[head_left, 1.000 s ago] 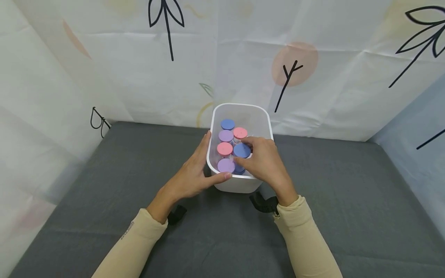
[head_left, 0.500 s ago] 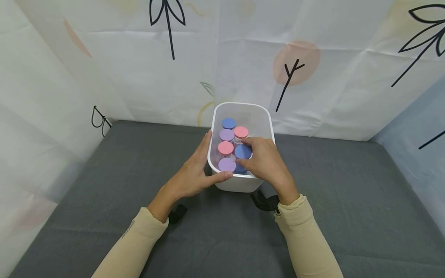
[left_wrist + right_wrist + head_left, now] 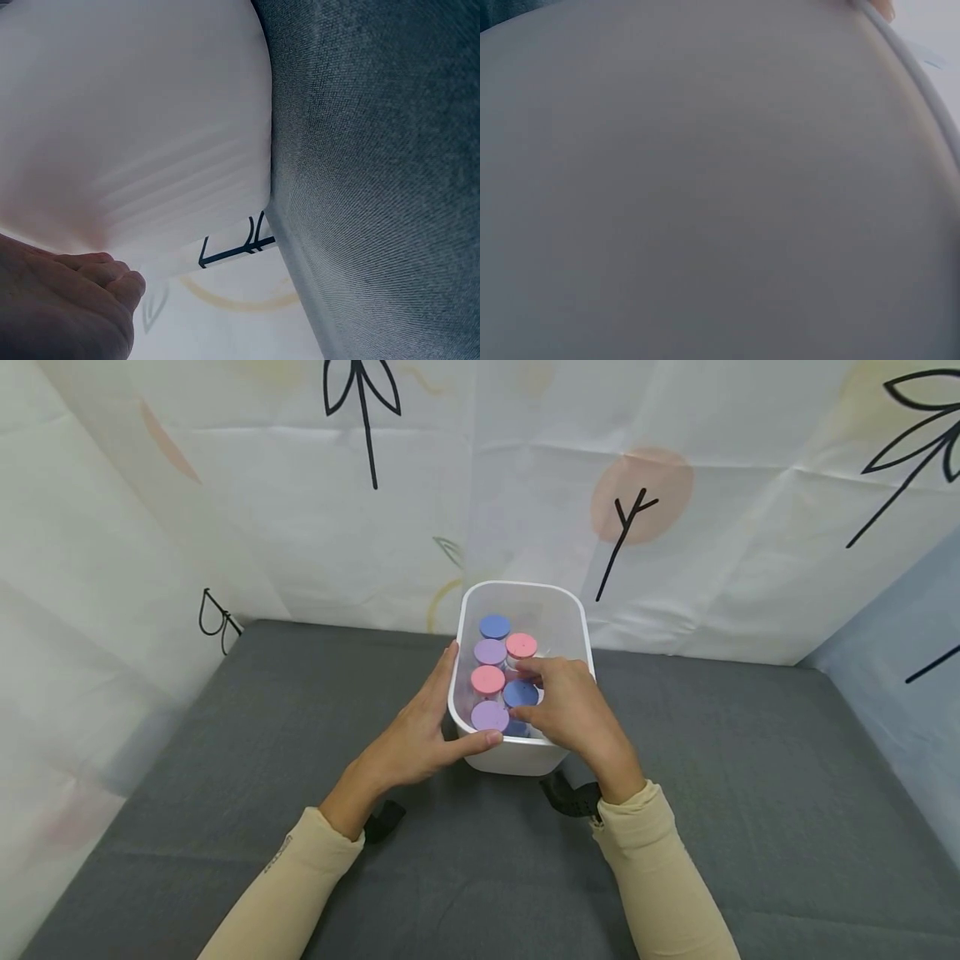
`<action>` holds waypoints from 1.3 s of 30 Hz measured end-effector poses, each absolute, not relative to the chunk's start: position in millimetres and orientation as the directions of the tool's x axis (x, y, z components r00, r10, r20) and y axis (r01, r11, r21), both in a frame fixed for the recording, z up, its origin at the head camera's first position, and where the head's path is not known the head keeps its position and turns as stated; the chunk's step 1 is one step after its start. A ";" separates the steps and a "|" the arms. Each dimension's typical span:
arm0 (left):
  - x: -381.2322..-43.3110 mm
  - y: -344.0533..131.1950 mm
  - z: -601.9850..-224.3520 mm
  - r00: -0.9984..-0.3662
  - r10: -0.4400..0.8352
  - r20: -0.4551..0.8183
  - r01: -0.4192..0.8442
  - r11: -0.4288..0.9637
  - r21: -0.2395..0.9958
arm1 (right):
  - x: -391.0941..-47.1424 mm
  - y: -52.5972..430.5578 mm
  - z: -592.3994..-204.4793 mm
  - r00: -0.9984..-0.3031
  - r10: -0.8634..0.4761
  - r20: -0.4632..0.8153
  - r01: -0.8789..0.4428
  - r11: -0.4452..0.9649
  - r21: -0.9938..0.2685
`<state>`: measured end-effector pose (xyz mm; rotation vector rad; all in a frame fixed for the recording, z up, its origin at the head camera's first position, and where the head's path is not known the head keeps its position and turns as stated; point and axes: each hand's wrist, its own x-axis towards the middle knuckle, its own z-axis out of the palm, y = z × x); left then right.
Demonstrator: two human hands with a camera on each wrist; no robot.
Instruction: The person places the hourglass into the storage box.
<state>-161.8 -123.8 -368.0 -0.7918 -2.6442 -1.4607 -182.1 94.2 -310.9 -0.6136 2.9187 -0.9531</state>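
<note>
In the head view a white plastic bin [image 3: 517,760] stands on the grey cloth, holding several small clear jars with coloured lids. The left hand [image 3: 408,739] rests against the bin's near left corner, fingers straight along the outer wall and thumb across the front rim; its fingers also show against the wall in the left wrist view. Inside the bin, the right hand [image 3: 566,702] holds a blue-lidded jar [image 3: 521,693] between thumb and fingers. Beside it are a pink-lidded jar [image 3: 487,680] and a purple-lidded jar [image 3: 490,716]. The bin wall [image 3: 705,187] fills the right wrist view.
A dark grey cloth [image 3: 300,718] covers the table around the bin. Behind it hangs a pale curtain [image 3: 510,510] with leaf drawings, close to the bin's far end. Another blue-lidded jar [image 3: 494,627] stands at the back of the bin.
The blue-lidded jar in the right hand has shifted slightly toward the near end of the bin and sits a little lower. The left hand keeps its place on the bin.
</note>
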 end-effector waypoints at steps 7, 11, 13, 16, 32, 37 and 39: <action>-160.6 -125.3 -367.2 -0.880 0.411 0.240 0.425 0.451 0.785 | -181.6 94.7 -311.6 -0.919 -0.376 0.121 -0.371 0.720 -0.587; -159.6 -125.2 -366.6 -0.883 0.408 0.233 0.419 0.460 0.782 | -179.2 98.2 -310.9 -0.913 -0.380 0.145 -0.387 0.702 -0.598; -159.7 -125.0 -366.9 -0.884 0.406 0.230 0.417 0.467 0.780 | -177.4 101.6 -309.7 -0.915 -0.372 0.156 -0.383 0.678 -0.627; -159.9 -124.4 -367.2 -0.886 0.401 0.234 0.419 0.474 0.774 | -175.3 109.1 -307.5 -0.918 -0.346 0.193 -0.380 0.634 -0.674; -158.5 -121.9 -365.1 -0.883 0.398 0.249 0.436 0.495 0.752 | -168.0 163.9 -309.9 -0.855 -0.147 0.498 -0.483 0.576 -0.659; -157.8 -123.2 -366.2 -0.887 0.394 0.239 0.426 0.500 0.754 | -167.0 182.2 -316.5 -0.855 -0.122 0.504 -0.469 0.598 -0.650; -157.9 -123.4 -366.7 -0.886 0.396 0.240 0.427 0.500 0.754 | -167.1 189.2 -320.0 -0.864 -0.109 0.491 -0.446 0.615 -0.650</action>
